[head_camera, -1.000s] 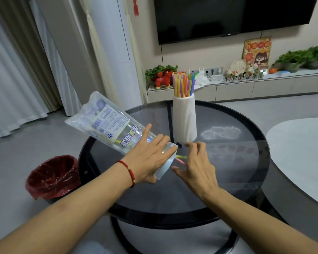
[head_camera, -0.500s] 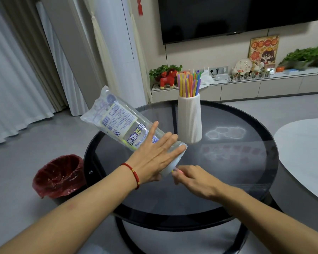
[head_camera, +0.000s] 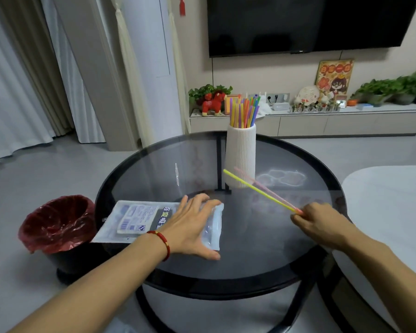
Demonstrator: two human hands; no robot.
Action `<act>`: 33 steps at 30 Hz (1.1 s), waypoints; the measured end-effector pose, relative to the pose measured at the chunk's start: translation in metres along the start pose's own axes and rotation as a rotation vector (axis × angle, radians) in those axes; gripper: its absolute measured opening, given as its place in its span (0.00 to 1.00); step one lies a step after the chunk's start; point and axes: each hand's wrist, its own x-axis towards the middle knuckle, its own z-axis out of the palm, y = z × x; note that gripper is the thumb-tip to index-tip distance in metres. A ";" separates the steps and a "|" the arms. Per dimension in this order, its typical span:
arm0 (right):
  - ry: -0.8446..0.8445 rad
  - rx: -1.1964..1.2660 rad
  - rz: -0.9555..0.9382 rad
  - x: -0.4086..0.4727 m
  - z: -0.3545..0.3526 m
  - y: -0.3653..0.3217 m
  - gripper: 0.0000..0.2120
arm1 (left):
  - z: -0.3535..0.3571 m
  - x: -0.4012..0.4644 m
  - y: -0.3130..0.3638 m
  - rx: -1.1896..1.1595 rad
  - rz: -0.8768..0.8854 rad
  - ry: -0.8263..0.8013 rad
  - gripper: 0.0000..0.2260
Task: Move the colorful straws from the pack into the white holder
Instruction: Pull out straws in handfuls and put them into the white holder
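The clear plastic straw pack [head_camera: 139, 222] lies flat on the round glass table [head_camera: 247, 236], near its left edge. My left hand [head_camera: 190, 224] rests on the pack's right end, fingers spread over it. My right hand [head_camera: 320, 224] pinches the near ends of a yellow straw [head_camera: 255, 189] and a pink straw [head_camera: 262, 183], blurred, slanting up and left toward the white ribbed holder [head_camera: 241, 155]. The holder stands at the table's far side with several colorful straws [head_camera: 244, 111] upright in it.
A red-lined waste bin [head_camera: 55, 224] stands on the floor left of the table. A white tabletop [head_camera: 389, 203] adjoins on the right. Behind are a TV, a low cabinet with plants and ornaments, and curtains at left.
The pack has come down from tilted in the air to flat on the table under my left hand. My right hand drew two straws out and moved right, away from the pack.
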 end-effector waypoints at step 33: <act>0.571 1.069 -0.140 0.073 -0.071 -0.121 0.09 | -0.009 0.028 0.002 -0.197 -0.384 0.353 0.25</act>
